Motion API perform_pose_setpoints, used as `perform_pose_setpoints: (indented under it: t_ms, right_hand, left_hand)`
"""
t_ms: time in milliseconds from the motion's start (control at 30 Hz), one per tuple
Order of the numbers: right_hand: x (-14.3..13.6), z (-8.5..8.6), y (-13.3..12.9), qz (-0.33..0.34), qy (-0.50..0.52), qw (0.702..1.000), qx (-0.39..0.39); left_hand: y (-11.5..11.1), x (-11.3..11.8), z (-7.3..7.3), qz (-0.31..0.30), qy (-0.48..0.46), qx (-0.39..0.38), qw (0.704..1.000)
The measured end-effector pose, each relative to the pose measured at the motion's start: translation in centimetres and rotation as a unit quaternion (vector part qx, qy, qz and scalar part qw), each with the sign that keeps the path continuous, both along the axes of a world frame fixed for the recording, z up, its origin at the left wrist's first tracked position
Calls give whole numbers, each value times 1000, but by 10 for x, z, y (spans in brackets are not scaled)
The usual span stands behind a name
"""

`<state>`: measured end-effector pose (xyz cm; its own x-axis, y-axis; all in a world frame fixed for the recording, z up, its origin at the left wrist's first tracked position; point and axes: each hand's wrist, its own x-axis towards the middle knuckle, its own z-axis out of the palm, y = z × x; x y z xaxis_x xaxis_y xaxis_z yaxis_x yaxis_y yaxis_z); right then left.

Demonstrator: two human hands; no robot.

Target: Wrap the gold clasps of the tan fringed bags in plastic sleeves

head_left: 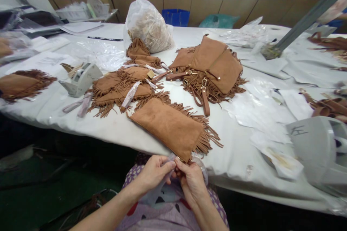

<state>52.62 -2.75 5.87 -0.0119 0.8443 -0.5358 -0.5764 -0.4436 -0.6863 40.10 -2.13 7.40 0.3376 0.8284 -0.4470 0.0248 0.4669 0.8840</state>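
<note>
A brown suede pouch with fringe (168, 124) lies at the table's front edge, its near corner pointing toward me. Just below that corner both hands meet. My left hand (155, 171) is closed in a pinch on a strip of thin, translucent plastic wrap (171, 157). Thumb and fingers of my right hand (193, 177) are pressed together at a small gold-coloured metal clasp by the corner. My fingers partly hide what lies between them. Behind the pouch, fringed bags (119, 86) lie piled, some with straps wrapped in pale film.
More brown bags with wrist straps (217, 65) are stacked behind. A stuffed plastic bag (149, 25) stands at the back. Tape dispensers sit at left (81, 79) and right (314, 148). White sheets (257, 112) lie right of centre. A metal post (306, 16) rises at right.
</note>
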Motion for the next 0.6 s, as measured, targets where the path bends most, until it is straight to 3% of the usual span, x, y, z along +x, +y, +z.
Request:
perform_pose_setpoints:
  t_ms: [167,300,600]
  right_hand:
    - [14,-4,-8,41,-101,994,20]
    - [22,1,-13,105,-158,982,15]
    - [8,5,-5,76,-34,996,-29]
  left_hand:
    - [1,2,-5,77,-68,-99,990]
    - [3,6,-7,135,-34,-102,985]
    - [3,3,-10,112,3,-73,991]
